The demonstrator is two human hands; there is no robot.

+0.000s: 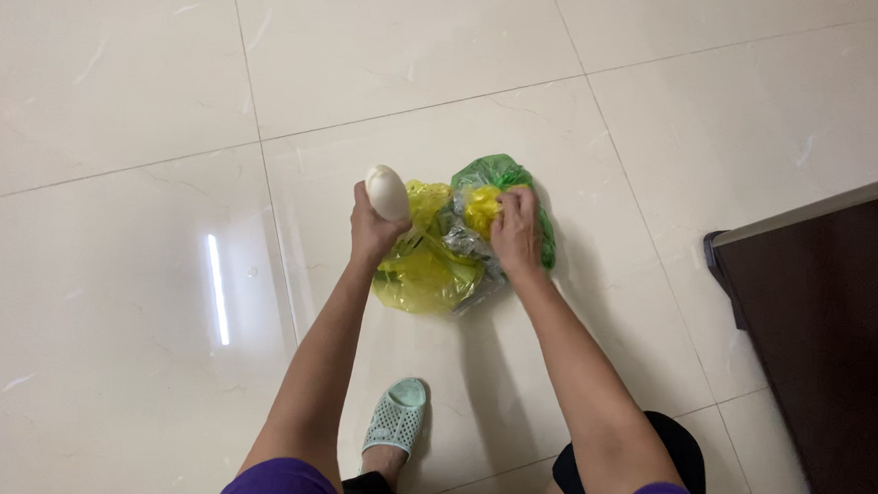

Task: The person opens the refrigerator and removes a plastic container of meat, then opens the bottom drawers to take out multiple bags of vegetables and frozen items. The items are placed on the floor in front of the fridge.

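Looks like mid-unpacking: left hand (375, 229) has its fingers wrapped round a pale oval vegetable (388, 191), lifted just above the yellow bag (420, 271) on the floor (108, 260). Right hand (518, 233) pinches the green bag (503, 172) further right. Next move probably needs somewhere to put the vegetable down.

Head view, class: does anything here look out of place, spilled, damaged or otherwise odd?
Mildly odd: a crumpled heap of plastic bags, yellow, green and clear, lies directly on the tiled floor rather than on a surface. The left hand holds a pale, smooth rounded object; the right hand is in the bags. Nothing looks spilled or broken.
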